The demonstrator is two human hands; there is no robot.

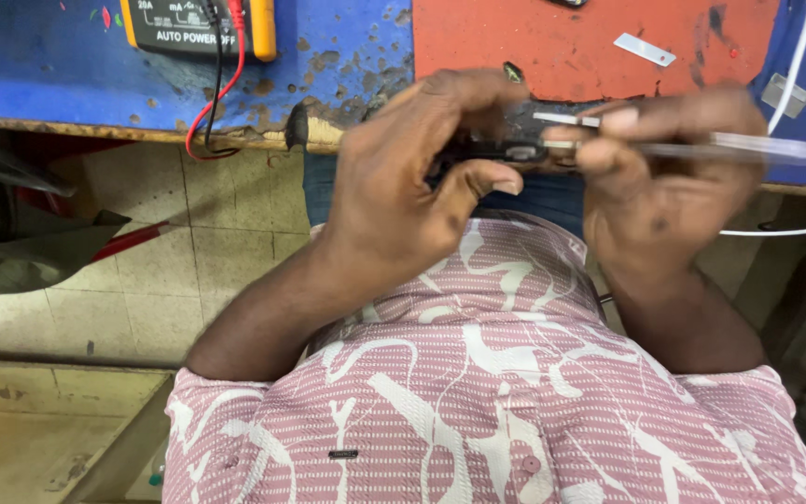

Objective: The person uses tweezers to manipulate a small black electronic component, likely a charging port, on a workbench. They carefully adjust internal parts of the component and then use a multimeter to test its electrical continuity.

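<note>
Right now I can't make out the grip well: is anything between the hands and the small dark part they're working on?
Nothing visible. The left hand grips the small dark part directly, and the right hand holds a clear-handled tool with its tip at the part.

The bench edge (142, 131) and dangling meter leads (205, 112) crowd the hands from above. Open room lies left, over the tiled floor (188, 271)

One head-worn camera looks steeply down, close over the chest, toward the workbench (188, 84) edge ahead.
</note>
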